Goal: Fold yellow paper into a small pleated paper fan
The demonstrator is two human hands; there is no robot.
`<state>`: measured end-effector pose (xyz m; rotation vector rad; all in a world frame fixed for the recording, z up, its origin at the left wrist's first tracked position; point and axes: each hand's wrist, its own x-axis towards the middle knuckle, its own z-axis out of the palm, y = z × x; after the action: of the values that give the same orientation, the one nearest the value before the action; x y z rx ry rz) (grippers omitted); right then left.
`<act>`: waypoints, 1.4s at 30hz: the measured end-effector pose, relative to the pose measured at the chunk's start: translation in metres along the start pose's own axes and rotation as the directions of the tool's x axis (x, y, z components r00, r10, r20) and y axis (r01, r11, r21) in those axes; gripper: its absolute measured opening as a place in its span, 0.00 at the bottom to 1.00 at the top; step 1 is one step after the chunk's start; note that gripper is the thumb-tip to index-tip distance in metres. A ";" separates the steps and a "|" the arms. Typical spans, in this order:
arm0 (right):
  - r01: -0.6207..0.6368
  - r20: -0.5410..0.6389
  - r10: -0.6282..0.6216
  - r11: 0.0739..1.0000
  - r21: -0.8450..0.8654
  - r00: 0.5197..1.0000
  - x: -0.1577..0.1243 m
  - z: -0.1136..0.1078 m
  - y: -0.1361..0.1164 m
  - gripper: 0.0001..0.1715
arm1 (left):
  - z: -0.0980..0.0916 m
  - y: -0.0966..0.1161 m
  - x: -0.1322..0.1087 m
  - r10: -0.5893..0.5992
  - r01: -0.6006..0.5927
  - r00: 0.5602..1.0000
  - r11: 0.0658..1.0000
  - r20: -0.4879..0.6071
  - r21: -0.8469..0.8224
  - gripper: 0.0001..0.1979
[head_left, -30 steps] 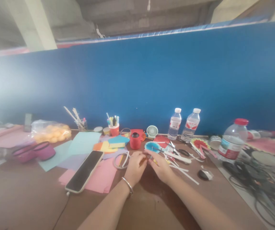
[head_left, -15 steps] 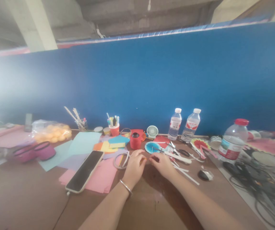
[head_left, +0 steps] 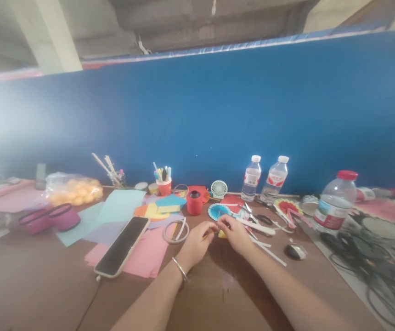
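Observation:
My left hand, with a silver bangle on its wrist, is closed in a pinch on a small yellow piece. My right hand is pinched right beside it, its fingertips almost touching the left ones; what it grips is too small to name. A bit of yellow shows between the hands. Just beyond them lie a blue pleated paper disc and a red cup-shaped object with a dark top. A grey ring with a white strip across it rests left of my left hand.
A phone lies on coloured paper at the left. White paper strips, a mouse and black cables are at the right. Water bottles and a cup of pens stand at the back.
Both hands have shifted slightly to the right, and their fingertips have come closer together. The yellow piece between them shows more now.

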<state>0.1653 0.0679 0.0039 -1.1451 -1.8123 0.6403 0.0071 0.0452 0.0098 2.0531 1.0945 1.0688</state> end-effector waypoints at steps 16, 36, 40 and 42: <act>-0.359 -0.268 0.254 0.789 -0.499 0.929 0.021 -0.086 0.047 0.12 | -0.002 0.000 0.001 -0.243 0.261 0.965 0.926 0.097 -0.272 0.16; -0.121 0.013 0.213 0.603 -0.789 0.977 0.013 -0.057 0.057 0.07 | -0.001 -0.011 0.002 -0.218 0.205 0.976 0.931 -0.011 -0.301 0.16; -0.125 -0.024 0.175 0.594 -0.795 0.984 0.012 -0.059 0.056 0.08 | 0.000 -0.013 0.003 -0.196 0.176 0.980 0.944 -0.043 -0.278 0.15; -0.142 -0.057 0.158 0.603 -0.785 0.986 0.010 -0.058 0.052 0.10 | -0.001 -0.015 0.004 -0.182 0.159 0.981 0.954 -0.068 -0.255 0.15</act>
<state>0.2367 0.0980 -0.0043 -1.8895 -2.0850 -0.1351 0.0017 0.0558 0.0000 1.6963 1.0994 1.1566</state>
